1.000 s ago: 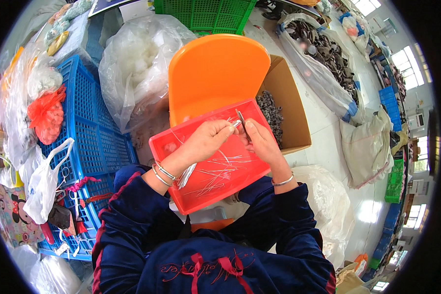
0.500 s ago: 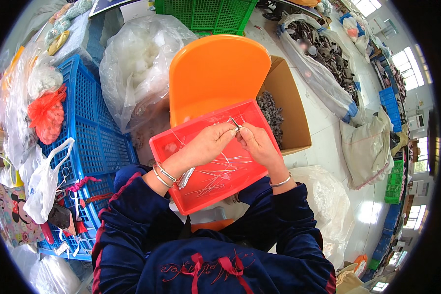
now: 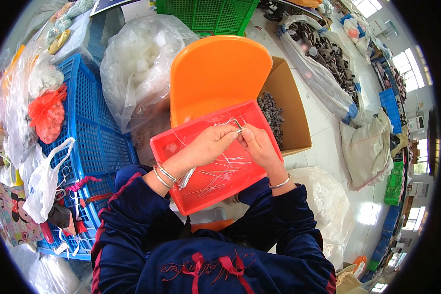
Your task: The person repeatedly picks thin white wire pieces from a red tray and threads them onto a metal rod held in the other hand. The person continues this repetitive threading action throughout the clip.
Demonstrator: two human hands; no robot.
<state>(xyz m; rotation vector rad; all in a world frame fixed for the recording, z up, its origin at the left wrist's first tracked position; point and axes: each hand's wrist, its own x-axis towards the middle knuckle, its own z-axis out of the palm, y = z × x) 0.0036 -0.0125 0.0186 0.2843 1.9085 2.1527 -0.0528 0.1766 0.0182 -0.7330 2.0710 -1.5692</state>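
Note:
Over the red tray (image 3: 161, 147), my left hand (image 3: 213, 143) and my right hand (image 3: 256, 143) meet at the fingertips. Both are closed in a pinch on a small, thin, dark-and-silver piece (image 3: 238, 125) whose tip sticks up between them. Its kind is too small to make out. Several thin white wire-like strands (image 3: 215, 182) lie loose across the tray floor, and a denser bundle of them (image 3: 185, 178) sits beside my left wrist. A small pale tuft (image 3: 171, 147) rests near the tray's left side.
An orange chair (image 3: 218, 81) stands beyond the tray. To its right, a cardboard box (image 3: 296, 112) holds small grey pieces. Blue crates (image 3: 93, 117) rise on the left, hung with bags and scissors. A clear bag of white stuffing (image 3: 142, 63) sits behind, with a green crate (image 3: 208, 14) farther back.
Both hands stay nearly in place, pinched together. The small piece between the fingertips has tilted slightly and sits a little farther right.

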